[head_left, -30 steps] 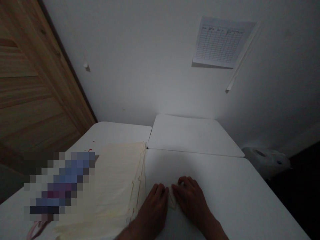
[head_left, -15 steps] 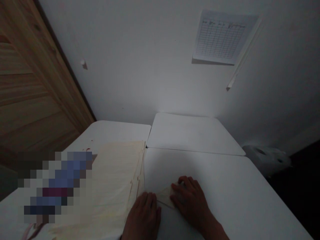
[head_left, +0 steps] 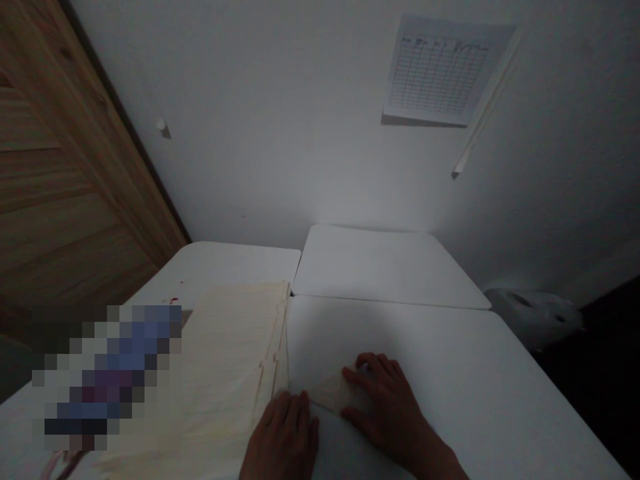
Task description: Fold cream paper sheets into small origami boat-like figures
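Observation:
A small, thin cream sheet folded into a triangle (head_left: 327, 392) lies on the white table between my hands. Its left tip is close to the fingertips of my left hand (head_left: 284, 433), which rests palm down with fingers stretched out beside the stack's right edge. My right hand (head_left: 387, 403) covers the triangle's right end, thumb and bent fingers closed around its sides. What lies beneath that palm is hidden. Left of my hands is a stack of thin cream sheets (head_left: 225, 360), uneven along its right edge; their material cannot be told.
White table panels (head_left: 430, 353) meet at seams and reach a wall holding a printed chart (head_left: 440, 73). A pixelated patch (head_left: 120, 367) covers something left of the stack. A wooden door (head_left: 65, 187) stands left; a whitish container (head_left: 533, 313) sits beyond the table's right edge.
My left hand has slid slightly left and down, away from the triangle's tip. My right hand's thumb has moved a little lower; the triangle stays nearly in place. The view has shifted slightly.

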`<state>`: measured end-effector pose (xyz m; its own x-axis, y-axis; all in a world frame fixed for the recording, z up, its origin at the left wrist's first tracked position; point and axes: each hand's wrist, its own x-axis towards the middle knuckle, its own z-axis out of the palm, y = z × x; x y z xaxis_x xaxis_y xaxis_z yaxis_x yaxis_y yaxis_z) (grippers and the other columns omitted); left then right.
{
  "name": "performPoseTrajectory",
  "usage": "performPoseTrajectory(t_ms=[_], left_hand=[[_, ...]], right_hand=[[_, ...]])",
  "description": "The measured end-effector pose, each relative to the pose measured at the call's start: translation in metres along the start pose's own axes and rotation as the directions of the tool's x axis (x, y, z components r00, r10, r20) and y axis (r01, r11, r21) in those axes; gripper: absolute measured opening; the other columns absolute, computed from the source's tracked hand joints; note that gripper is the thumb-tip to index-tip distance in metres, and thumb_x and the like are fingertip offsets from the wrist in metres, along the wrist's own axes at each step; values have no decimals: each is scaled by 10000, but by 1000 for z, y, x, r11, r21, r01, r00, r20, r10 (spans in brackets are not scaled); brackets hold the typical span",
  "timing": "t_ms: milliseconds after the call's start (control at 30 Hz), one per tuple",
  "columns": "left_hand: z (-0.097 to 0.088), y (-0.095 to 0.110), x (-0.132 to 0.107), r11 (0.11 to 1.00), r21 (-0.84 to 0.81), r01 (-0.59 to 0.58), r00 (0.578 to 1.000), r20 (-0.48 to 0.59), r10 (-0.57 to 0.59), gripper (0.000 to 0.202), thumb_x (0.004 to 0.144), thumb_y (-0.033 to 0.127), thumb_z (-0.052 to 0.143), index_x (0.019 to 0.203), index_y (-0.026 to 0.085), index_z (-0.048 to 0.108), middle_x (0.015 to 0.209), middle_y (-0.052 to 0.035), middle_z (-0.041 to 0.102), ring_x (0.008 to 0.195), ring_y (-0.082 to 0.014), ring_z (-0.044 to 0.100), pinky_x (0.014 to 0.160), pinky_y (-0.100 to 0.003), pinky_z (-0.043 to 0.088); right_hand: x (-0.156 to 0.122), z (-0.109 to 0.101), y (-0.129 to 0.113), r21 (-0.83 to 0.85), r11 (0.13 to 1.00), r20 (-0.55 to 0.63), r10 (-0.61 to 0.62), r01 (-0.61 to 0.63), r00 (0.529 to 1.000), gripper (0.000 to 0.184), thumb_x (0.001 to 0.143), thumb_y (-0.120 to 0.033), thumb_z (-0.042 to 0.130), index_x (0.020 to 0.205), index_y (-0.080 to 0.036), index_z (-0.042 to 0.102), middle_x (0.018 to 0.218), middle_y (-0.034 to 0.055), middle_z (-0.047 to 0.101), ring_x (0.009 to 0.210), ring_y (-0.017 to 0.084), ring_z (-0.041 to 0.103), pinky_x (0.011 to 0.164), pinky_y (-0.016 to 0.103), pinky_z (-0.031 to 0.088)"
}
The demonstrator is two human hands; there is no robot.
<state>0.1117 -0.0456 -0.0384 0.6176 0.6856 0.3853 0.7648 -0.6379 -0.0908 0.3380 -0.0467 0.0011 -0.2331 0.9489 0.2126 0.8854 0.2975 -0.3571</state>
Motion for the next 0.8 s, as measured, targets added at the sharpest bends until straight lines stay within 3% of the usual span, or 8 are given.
performPoseTrajectory(t_ms=[100,267,467,600,800], left_hand=[[2,-2,-3,1000,-28,-6,1000,5,7,263,876,142,439,1008,157,665,986,-109,679,945,-280,603,834,-464,505],[-3,-2,-2,996,61,-58,996,65,54,218,853,140,483,956,168,674,994,-95,675,941,-279,596,849,-461,497],[-12,-7,21,999,53,0,999,51,-3,229,836,108,459,954,126,655,961,-120,644,936,-288,571,831,-469,496],[-16,-19,46,995,-103,-16,1000,3,17,214,834,177,511,1003,116,628,1010,-130,617,966,-296,552,839,-477,496],[-13,-27,65,948,-318,22,997,77,3,232,782,228,624,1007,171,606,1058,-93,583,984,-277,536,855,-460,481]], right_hand=[[-1,0,-1,-15,1000,-10,-4,4,1000,477,740,-472,703,1184,-365,564,1167,37,556,1050,255,507,910,416,384],[-2,0,-2,-3,1000,-33,-2,2,999,472,743,-451,704,1186,-364,565,1168,42,562,1053,267,504,902,420,388],[1,1,-1,63,998,-25,10,-9,1000,458,729,-442,723,1154,-353,579,1127,45,561,1026,263,500,892,412,381],[6,3,-1,91,996,-45,25,-20,999,452,721,-451,734,1134,-335,589,1101,44,557,1010,255,499,897,410,373],[14,4,-1,115,993,-69,38,-30,997,511,703,-480,745,1150,-296,577,1095,56,546,1012,252,493,908,405,369]])
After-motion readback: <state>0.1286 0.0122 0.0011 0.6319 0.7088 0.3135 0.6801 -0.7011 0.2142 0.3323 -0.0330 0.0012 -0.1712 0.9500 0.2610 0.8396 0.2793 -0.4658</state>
